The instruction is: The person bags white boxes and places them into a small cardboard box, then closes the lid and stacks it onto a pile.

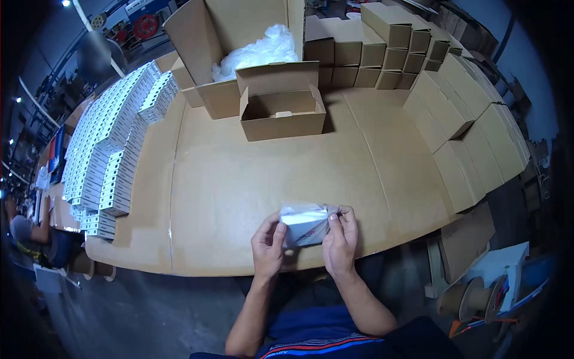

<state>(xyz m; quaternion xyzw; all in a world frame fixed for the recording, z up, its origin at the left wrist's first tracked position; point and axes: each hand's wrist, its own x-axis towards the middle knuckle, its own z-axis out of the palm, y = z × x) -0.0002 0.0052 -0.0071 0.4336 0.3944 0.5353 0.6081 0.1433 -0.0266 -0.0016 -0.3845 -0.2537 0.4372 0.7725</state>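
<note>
Between my two hands, above the table's near edge, is a small white box in a clear plastic bag (305, 226). My left hand (267, 244) pinches its left side, thumb on top. At the right side, my right hand (341, 242) grips the bag's corner with thumb and fingers. Faint dark print shows on the bagged box, too small to read. Farther back on the table stands an open brown cardboard box (284, 127) with its lid raised; its floor is partly hidden by the front wall.
White printed boxes (113, 143) are stacked along the left. A larger open carton (218, 99) holds clear plastic bags (260, 52) at the back. Closed brown boxes (394, 57) are piled at the back right, more (472, 131) on the right. A person (42, 230) is at far left.
</note>
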